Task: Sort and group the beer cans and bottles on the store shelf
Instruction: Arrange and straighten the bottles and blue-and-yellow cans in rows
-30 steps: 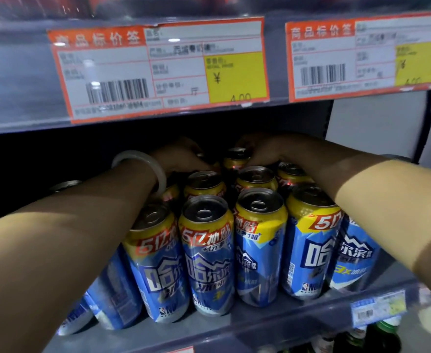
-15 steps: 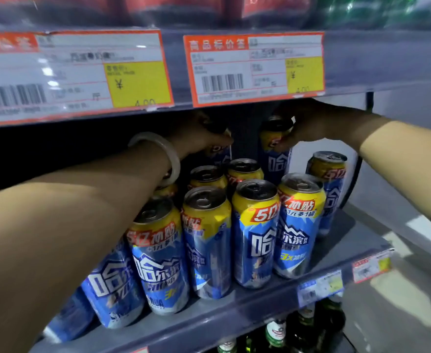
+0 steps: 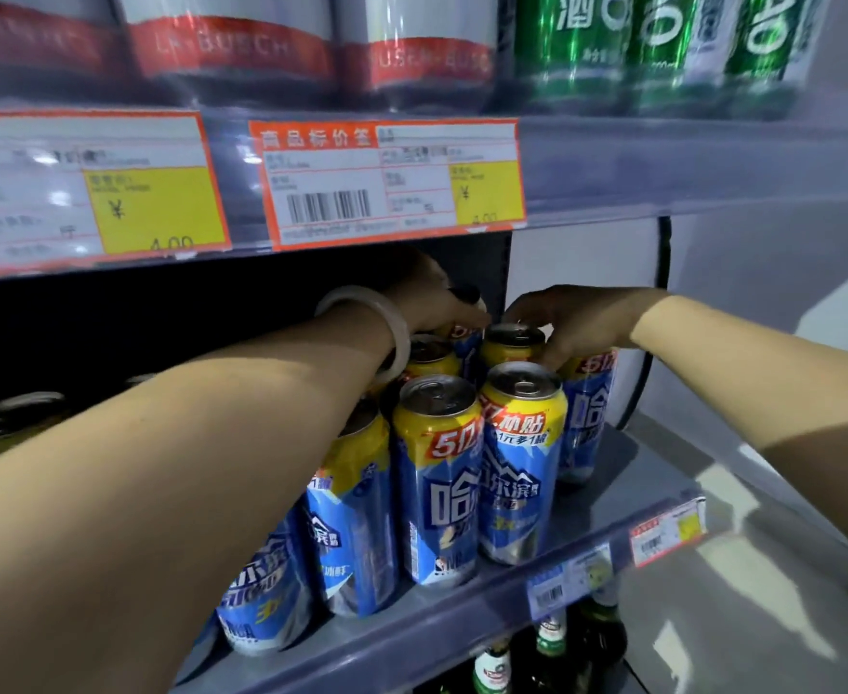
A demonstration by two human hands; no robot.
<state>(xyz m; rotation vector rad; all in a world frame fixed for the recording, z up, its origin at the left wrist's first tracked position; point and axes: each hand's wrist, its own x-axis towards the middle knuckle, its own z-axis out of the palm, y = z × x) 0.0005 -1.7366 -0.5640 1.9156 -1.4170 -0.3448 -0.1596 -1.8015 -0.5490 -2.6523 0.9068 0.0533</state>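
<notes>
Hands (image 3: pixel 432 298) (image 3: pixel 569 325) gripping rear glossy cylindrical cans (image 3: pixel 512 343) on shelf (image 3: pixel 627 473).

Left forearm (image 3: pixel 212 443) hides rear cans (image 3: pixel 429 355); price tag (image 3: pixel 392 182) print blurred.

Both arms are reaching forward, forearms converging. The left hand (image 3: pixel 434 298), a pale bangle on its wrist, is curling its fingers downward in a grip; the right hand (image 3: pixel 579 325) is pinching with bent fingertips.
</notes>
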